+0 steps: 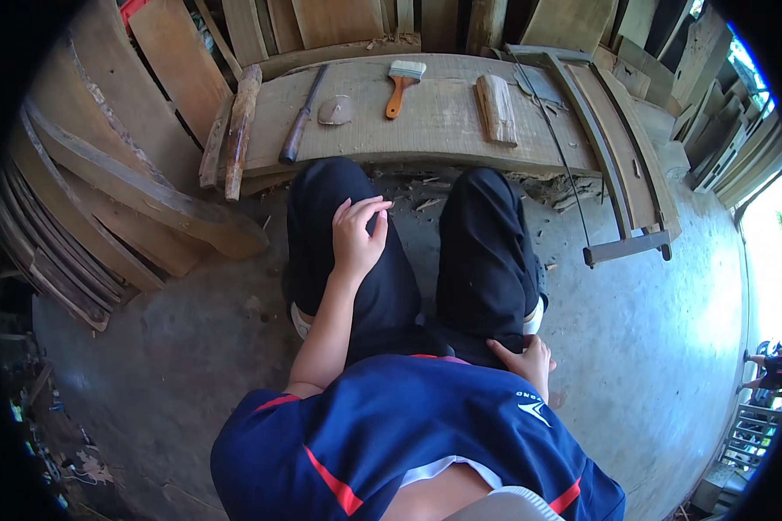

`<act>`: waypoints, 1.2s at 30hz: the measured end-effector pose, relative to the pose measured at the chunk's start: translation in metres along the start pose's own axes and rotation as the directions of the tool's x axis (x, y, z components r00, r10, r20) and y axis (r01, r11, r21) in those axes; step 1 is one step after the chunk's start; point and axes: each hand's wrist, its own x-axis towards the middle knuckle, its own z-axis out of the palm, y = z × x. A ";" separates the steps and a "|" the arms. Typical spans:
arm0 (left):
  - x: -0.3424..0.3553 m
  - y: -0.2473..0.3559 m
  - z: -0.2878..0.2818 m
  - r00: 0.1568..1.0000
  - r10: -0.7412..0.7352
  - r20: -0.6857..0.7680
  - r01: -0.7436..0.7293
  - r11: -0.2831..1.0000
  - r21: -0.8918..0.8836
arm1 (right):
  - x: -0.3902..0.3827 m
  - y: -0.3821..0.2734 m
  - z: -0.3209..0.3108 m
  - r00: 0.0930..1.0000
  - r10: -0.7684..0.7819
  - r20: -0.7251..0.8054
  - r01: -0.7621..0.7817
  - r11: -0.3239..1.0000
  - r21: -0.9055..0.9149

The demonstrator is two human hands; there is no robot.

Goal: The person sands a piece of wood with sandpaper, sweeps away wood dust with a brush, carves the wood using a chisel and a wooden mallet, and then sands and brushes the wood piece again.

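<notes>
My left hand (pixel 357 236) rests on my left knee, its fingers loosely bent and apart, with nothing seen in it. On top of my right thigh lies my right hand (pixel 531 359), thumb spread from the fingers and holding nothing I can see. Both hands are away from the tools on the low wooden slab (pixel 443 130) ahead of my knees. A paintbrush (pixel 399 94) with an orange handle and pale bristles lies near its middle. To the left are a long dark-handled tool (pixel 299 126) and a flat rounded piece (pixel 335 110). Right of the brush lies a split wood block (pixel 497 110).
A wooden frame saw (pixel 593 143) leans over the slab's right end, its lower end overhanging the floor. A rough wooden stick (pixel 242 135) lies at the left end. Boards (pixel 161 65) and curved planks (pixel 139 187) stand around. Wood chips (pixel 428 204) litter the concrete floor (pixel 634 347).
</notes>
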 end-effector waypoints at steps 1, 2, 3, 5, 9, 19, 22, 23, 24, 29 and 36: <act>-0.002 0.000 0.001 1.000 -0.005 0.002 0.005 1.000 -0.001 | 0.000 0.003 0.000 1.000 0.002 0.003 -0.001 1.000 -0.005; -0.002 0.000 0.002 1.000 -0.005 0.017 0.006 0.999 -0.036 | -0.001 0.005 0.001 1.000 -0.032 0.000 0.032 0.999 0.043; -0.002 -0.001 0.003 1.000 -0.005 0.030 0.007 0.997 -0.071 | -0.001 0.008 0.002 0.998 -0.066 -0.004 0.066 0.994 0.091; -0.002 0.003 0.005 0.999 0.006 0.036 -0.003 0.998 -0.070 | 0.002 0.016 0.003 0.995 -0.088 0.042 0.080 0.984 0.156; -0.005 0.009 0.005 0.998 0.010 0.057 -0.007 0.999 -0.046 | 0.015 0.024 0.007 0.983 -0.140 0.117 0.107 0.962 0.250; -0.010 0.006 0.004 1.000 -0.005 0.025 0.006 0.998 -0.056 | 0.075 0.022 0.027 0.955 -0.153 0.255 0.055 0.934 0.354; -0.007 0.006 0.007 0.999 -0.016 0.041 0.019 0.997 -0.068 | 0.075 0.025 0.021 0.962 -0.088 0.258 0.046 0.985 0.166; -0.007 0.004 0.008 0.999 -0.023 0.048 0.026 0.998 -0.063 | 0.075 0.028 0.021 0.956 -0.089 0.278 0.034 0.980 0.196; -0.008 0.004 0.008 0.998 -0.030 0.056 0.033 0.998 -0.057 | 0.075 0.028 0.021 0.950 -0.088 0.299 0.019 0.974 0.226; -0.007 0.004 0.010 0.998 -0.025 0.065 0.025 1.000 -0.002 | 0.067 0.026 0.014 0.922 -0.161 0.353 -0.031 0.876 0.482; -0.006 0.006 0.011 0.998 -0.023 0.066 0.023 1.000 0.002 | 0.069 0.031 0.023 0.949 -0.036 0.312 -0.112 0.889 0.444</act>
